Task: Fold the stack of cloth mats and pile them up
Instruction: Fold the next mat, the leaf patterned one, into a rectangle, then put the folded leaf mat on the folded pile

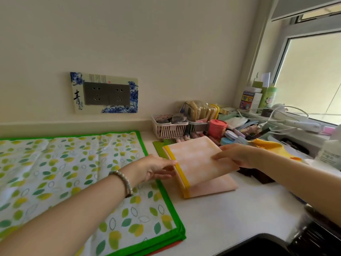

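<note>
Mat (198, 164) between hands — left hand (154, 169) pinches yellow edge (181, 173), right hand (239, 156) grips opposite side.

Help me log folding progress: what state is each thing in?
Pink mat: folded, top layer lifted.
Leaf mat: spread flat, unfolded.
Left hand: pinches the pink mat's yellow edge.
Right hand: holds the pink mat's right edge.
Sockets: nothing plugged in.
Jar: lid on.

Soft daylight from the window (310, 78) at right; wide-angle bending at edges.
</note>
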